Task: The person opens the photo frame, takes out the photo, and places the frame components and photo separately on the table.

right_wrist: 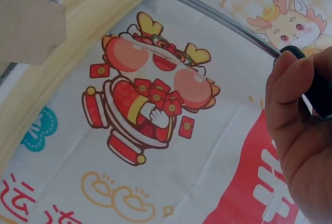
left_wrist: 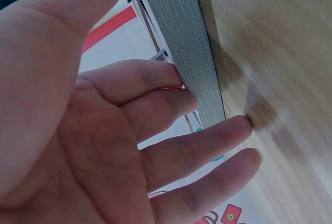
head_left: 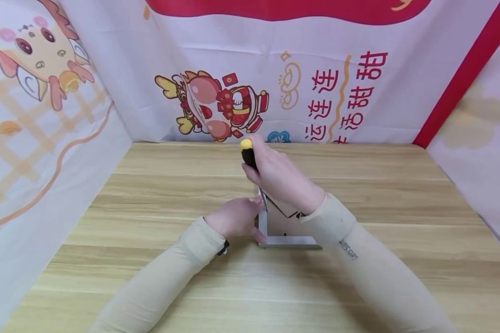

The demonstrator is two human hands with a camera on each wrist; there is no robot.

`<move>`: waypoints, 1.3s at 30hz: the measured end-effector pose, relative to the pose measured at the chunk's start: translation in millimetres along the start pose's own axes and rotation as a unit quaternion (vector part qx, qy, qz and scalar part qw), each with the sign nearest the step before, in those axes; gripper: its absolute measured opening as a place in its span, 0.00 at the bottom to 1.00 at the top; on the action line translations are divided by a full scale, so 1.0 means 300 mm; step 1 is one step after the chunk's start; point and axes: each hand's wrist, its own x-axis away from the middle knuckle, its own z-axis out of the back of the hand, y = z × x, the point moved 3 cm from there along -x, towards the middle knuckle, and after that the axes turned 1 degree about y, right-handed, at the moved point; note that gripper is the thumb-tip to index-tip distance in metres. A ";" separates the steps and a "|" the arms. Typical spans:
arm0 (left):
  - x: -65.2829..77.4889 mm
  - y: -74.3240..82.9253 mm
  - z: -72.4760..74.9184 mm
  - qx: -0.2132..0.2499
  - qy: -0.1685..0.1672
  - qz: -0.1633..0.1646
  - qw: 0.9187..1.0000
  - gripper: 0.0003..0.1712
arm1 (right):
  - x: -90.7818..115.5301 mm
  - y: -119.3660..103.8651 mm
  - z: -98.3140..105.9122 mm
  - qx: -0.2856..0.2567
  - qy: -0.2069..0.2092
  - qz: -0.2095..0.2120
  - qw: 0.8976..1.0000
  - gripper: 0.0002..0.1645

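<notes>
A picture frame [head_left: 291,241] with silver-grey edges lies back up on the table, its brownish backing board [head_left: 277,226] showing. My right hand [head_left: 281,173] grips a screwdriver by its black and yellow handle [head_left: 247,150], above the frame. The metal shaft [right_wrist: 207,11] slants down to the inner side of the frame's left rail, where its tip is hidden in the right wrist view. My left hand [head_left: 237,217] rests against that left rail, thumb near the front corner. In the left wrist view its fingers [left_wrist: 155,107] extend, fairly straight, along the frame's outer side [left_wrist: 181,42].
The wood-grain table [head_left: 183,175] spreads around the frame on all sides. Behind it hangs a printed white cloth [head_left: 241,51] with cartoon figures and red lettering. More cloth walls close off the left and right sides.
</notes>
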 end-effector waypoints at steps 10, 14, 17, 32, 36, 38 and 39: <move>-0.012 0.001 0.000 -0.028 -0.008 0.004 1.000 0.51 | 0.046 0.060 0.087 -0.089 0.049 -0.061 0.993 0.25; -0.012 0.004 0.003 -0.027 -0.004 0.004 1.000 0.51 | 0.084 0.093 0.133 -0.115 0.084 -0.083 0.986 0.26; -0.012 0.003 0.003 -0.030 -0.006 0.005 1.000 0.55 | 0.113 0.121 0.150 -0.124 0.105 -0.082 0.983 0.25; -0.013 0.010 -0.005 -0.052 -0.005 -0.009 0.999 0.58 | 0.293 0.330 0.306 -0.107 0.173 -0.218 0.955 0.22; -0.012 0.014 -0.004 -0.054 -0.007 -0.007 0.998 0.58 | 0.331 0.367 0.321 -0.101 0.181 -0.223 0.952 0.15; -0.010 0.015 -0.004 -0.056 -0.008 -0.005 0.998 0.58 | 0.345 0.380 0.324 -0.097 0.184 -0.223 0.952 0.12; -0.009 0.016 -0.003 -0.055 -0.008 -0.006 0.998 0.58 | 0.350 0.385 0.326 -0.094 0.183 -0.222 0.953 0.11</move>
